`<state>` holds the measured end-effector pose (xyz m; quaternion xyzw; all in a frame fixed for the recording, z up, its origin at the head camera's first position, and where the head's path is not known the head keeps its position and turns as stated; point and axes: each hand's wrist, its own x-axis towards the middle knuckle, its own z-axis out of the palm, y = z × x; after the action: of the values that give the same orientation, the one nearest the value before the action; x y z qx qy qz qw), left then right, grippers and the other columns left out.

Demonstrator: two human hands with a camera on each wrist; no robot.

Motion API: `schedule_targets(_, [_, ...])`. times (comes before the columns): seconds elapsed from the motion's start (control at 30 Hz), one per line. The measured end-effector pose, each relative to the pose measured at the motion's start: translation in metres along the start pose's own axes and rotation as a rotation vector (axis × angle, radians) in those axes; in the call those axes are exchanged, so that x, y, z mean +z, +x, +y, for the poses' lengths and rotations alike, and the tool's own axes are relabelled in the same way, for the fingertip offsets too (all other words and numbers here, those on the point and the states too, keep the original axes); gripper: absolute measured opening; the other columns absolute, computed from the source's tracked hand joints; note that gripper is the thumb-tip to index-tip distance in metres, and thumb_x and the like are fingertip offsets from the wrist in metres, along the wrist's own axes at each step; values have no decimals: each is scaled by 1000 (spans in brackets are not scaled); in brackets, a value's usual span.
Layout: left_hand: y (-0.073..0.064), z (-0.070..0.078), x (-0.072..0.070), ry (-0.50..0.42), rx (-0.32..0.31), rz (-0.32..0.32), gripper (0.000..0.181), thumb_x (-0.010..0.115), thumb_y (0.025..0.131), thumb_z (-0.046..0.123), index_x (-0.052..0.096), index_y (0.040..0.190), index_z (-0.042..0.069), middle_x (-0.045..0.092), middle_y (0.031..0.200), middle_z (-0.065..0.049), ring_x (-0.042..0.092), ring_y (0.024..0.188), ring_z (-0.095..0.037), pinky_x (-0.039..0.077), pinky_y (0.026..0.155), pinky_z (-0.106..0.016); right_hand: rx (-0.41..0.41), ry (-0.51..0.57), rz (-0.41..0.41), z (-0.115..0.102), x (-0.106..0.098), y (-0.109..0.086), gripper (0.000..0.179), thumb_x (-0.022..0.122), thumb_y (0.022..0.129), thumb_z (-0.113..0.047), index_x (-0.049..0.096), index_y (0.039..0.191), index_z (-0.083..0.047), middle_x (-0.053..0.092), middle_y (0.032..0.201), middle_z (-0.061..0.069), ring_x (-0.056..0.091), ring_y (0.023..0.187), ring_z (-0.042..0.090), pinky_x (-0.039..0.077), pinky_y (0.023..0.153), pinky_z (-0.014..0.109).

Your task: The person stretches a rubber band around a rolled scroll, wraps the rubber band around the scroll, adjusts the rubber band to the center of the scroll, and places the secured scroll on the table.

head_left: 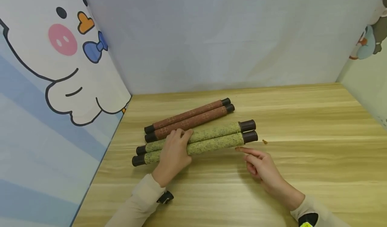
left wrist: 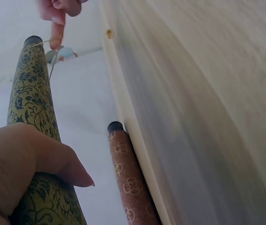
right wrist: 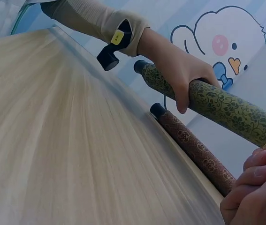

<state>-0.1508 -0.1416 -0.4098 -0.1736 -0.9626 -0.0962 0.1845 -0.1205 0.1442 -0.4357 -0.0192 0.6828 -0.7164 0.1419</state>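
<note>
My left hand (head_left: 173, 153) grips a green-and-yellow patterned scroll (head_left: 216, 143) around its middle. The scroll is rolled from both sides into two parallel rolls with dark end caps, and it is held up off the table. At its right end, a thin cord (left wrist: 53, 66) forms a loop drawn out from the roll. My right hand (head_left: 266, 169) has this loop at its index fingertip, with the other fingers folded in. Whether the thumb also pinches the cord is hard to see. Behind lies a reddish-brown scroll (head_left: 193, 121), also in two rolls with black caps.
The scrolls are over a wood-grain table (head_left: 302, 173). A tiny brown piece (head_left: 264, 142) lies right of the green scroll's end. A plain pale backdrop (head_left: 226, 38) stands behind, with a cartoon-printed panel (head_left: 36, 96) along the left side.
</note>
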Motion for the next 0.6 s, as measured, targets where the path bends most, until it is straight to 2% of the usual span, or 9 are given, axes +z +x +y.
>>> schedule_targets(0.13, [1, -4, 0, 39, 1, -4, 76, 82, 60, 2, 61, 133, 12, 63, 104, -9, 54, 88, -25, 47, 74, -37, 18, -1, 27, 4, -6, -1, 39, 49, 101, -11, 56, 138, -1, 44, 52, -9, 30, 42, 2, 15, 42, 33])
schedule_targets(0.23, [1, -9, -3, 60, -28, -7, 80, 86, 60, 6, 60, 134, 13, 63, 108, -10, 57, 93, -27, 51, 80, -41, 60, -16, 135, 6, -14, -6, 30, 51, 100, -10, 67, 124, -6, 48, 56, -8, 33, 44, 3, 23, 41, 25])
schedule_targets(0.3, [2, -12, -5, 67, -34, -4, 81, 88, 59, 7, 59, 134, 12, 62, 109, -11, 57, 95, -27, 52, 80, -42, 18, -79, 217, 6, -21, -8, 24, 52, 100, -10, 71, 115, -6, 50, 58, -7, 36, 46, 3, 30, 41, 22])
schedule_targets(0.37, [3, -14, -6, 83, -12, 5, 79, 88, 59, 7, 60, 133, 12, 62, 107, -10, 57, 93, -27, 52, 79, -42, -121, -214, 277, 4, -26, -7, 19, 57, 98, -9, 72, 109, -6, 56, 67, -7, 44, 53, 2, 37, 45, 20])
schedule_targets(0.43, [3, -15, -5, 110, 32, 7, 75, 86, 60, 6, 61, 130, 12, 62, 104, -9, 58, 90, -26, 52, 76, -41, -330, -404, 298, -1, -29, -3, 20, 65, 94, -7, 71, 113, -5, 63, 84, -4, 53, 70, 2, 45, 56, 16])
schedule_targets(0.5, [3, -16, -1, 131, 75, 0, 72, 84, 60, 5, 62, 128, 13, 63, 102, -8, 58, 89, -25, 53, 77, -41, -546, -634, 283, -6, -31, 4, 37, 75, 85, -8, 67, 122, -5, 66, 106, 2, 58, 94, 8, 49, 78, 16])
schedule_targets(0.57, [1, -15, 3, 136, 105, -18, 72, 85, 60, 7, 62, 128, 14, 63, 103, -6, 58, 90, -24, 54, 80, -41, -700, -847, 220, -10, -32, 9, 62, 84, 76, -15, 60, 134, -7, 62, 125, 8, 56, 114, 18, 48, 98, 25])
schedule_targets(0.6, [0, -15, 5, 134, 115, -31, 72, 85, 61, 8, 62, 128, 14, 63, 104, -6, 58, 90, -24, 54, 81, -41, -759, -943, 180, -12, -32, 12, 74, 86, 72, -19, 56, 139, -8, 59, 132, 11, 53, 120, 23, 46, 104, 32])
